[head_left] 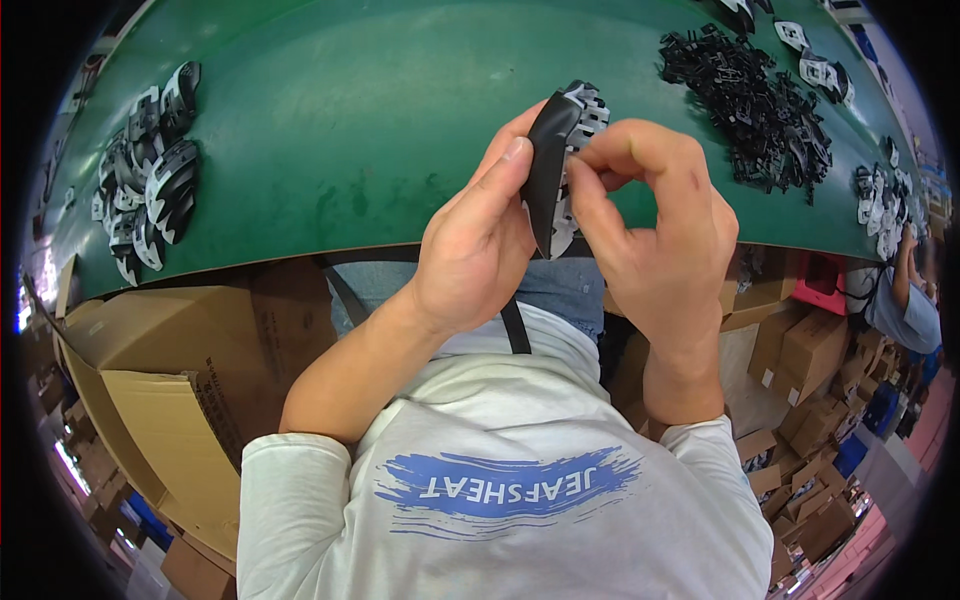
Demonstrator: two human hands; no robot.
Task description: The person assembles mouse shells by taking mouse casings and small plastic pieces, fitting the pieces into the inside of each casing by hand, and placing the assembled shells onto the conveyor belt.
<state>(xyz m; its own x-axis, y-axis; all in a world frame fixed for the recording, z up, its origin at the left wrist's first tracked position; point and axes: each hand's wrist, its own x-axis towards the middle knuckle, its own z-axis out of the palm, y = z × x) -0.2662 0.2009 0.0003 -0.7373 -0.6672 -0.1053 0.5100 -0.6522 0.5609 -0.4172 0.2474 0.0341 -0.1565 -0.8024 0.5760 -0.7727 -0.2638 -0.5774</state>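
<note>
While the left hand [470, 238] clamps: black-and-white part [546, 165]
Right hand [662, 212]: fingertips at its pale side; from here, can't tell if pinching
Green table [350, 110]: black pieces [745, 105] heaped right

Loose white short-sleeved fabric T-shirt [500, 415], creased at the belly, wide sleeves [295, 490], blue brushstroke print [510, 473] with white lettering [509, 490], blue denim [385, 285] below, narrow black strap [516, 328] at waist, left hand [475, 235] and right hand [668, 210] bare
</note>
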